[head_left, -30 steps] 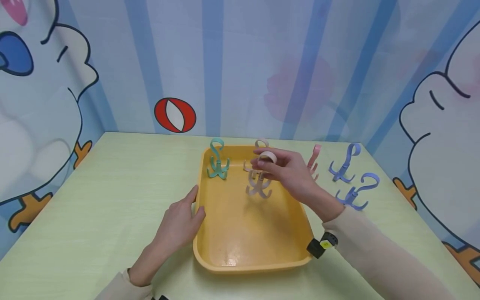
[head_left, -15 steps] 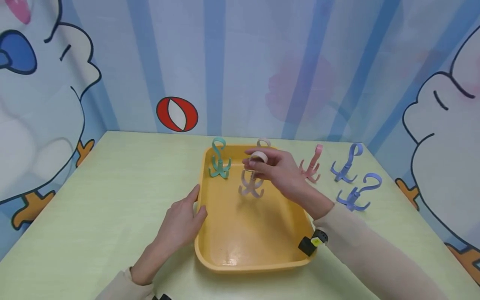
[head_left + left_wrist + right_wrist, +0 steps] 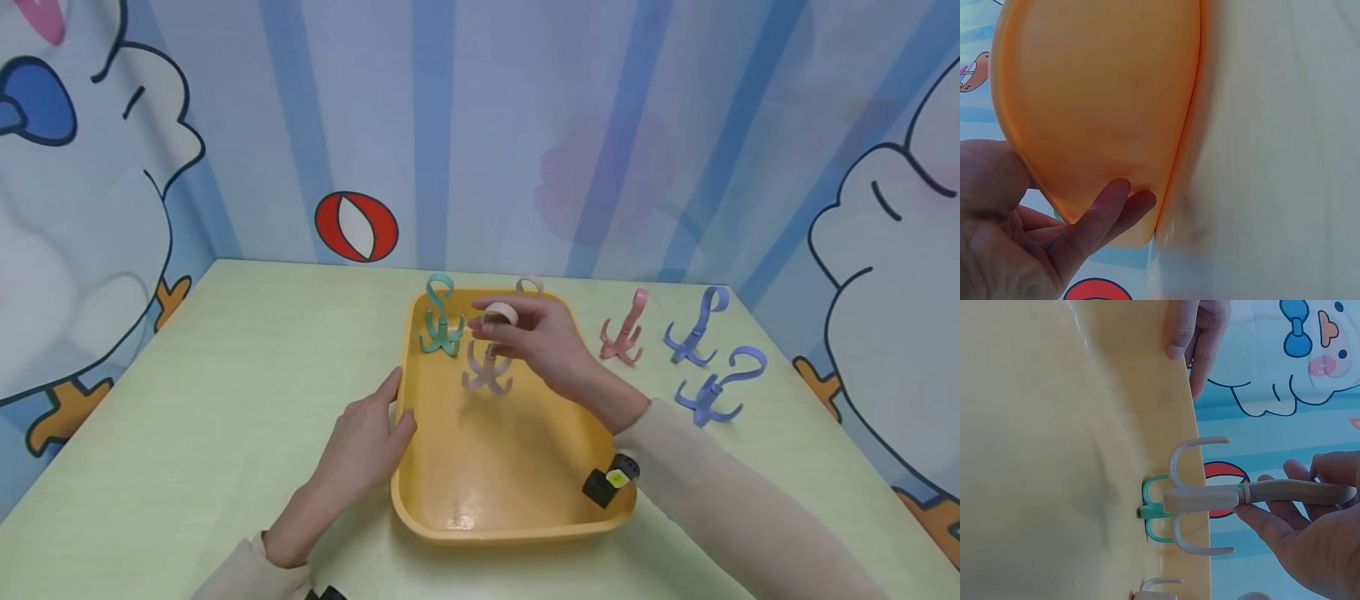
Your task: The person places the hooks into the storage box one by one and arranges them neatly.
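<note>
My right hand (image 3: pixel 543 342) pinches the curled top of a pale beige four-pronged rotating hook (image 3: pixel 487 375) and holds it upright over the yellow tray (image 3: pixel 517 537). In the right wrist view the same hook (image 3: pixel 1200 499) hangs with its prongs spread, the fingers around its stem. At the tray's left side, my left hand (image 3: pixel 360 450) grips the rim, thumb on the rim and fingers along the outer wall (image 3: pixel 1104 106). A green hook (image 3: pixel 442 333) stands in the tray's far left corner. Another pale hook (image 3: pixel 529 283) stands behind my right hand, mostly hidden.
To the right of the tray, a pink hook (image 3: pixel 621 337) and two blue-violet hooks (image 3: pixel 696 329) stand on the pale table (image 3: pixel 225 417). A printed cloth backdrop (image 3: pixel 495 150) rises behind the table's far edge.
My right hand has moved left over the tray with the pale hook, bringing it nearer the green one. The pink hook has come into full view. My left hand keeps its place.
</note>
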The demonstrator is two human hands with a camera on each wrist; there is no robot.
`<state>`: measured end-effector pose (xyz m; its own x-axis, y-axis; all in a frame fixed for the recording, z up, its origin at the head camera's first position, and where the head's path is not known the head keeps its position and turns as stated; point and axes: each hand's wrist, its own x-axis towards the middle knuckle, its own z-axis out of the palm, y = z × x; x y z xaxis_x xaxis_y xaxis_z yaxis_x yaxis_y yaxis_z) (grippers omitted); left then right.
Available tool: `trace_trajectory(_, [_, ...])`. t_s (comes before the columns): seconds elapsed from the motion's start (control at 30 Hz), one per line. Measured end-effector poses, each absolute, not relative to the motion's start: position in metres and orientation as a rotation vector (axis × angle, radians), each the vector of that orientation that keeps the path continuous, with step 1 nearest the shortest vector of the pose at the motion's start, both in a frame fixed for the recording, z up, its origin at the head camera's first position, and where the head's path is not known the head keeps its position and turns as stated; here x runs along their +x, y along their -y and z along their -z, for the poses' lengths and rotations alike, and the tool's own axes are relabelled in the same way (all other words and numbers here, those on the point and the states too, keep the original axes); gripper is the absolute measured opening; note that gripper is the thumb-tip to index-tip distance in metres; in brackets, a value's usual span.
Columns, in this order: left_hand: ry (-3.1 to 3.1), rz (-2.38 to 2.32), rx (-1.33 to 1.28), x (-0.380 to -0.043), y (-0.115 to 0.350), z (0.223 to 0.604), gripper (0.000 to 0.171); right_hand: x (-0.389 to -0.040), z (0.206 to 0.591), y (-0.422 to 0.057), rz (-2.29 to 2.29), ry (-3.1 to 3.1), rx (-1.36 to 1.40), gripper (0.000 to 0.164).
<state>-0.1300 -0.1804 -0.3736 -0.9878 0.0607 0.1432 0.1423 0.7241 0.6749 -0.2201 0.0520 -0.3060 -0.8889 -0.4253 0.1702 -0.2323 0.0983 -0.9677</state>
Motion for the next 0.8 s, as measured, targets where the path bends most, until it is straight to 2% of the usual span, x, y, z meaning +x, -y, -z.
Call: trace_trajectory(0.8, [2.808,1.094,-0.176,-0.13,0.181,0.374,0.066,-0.23,0.318,-0.029,1.798,-2.181,-0.702,0.036])
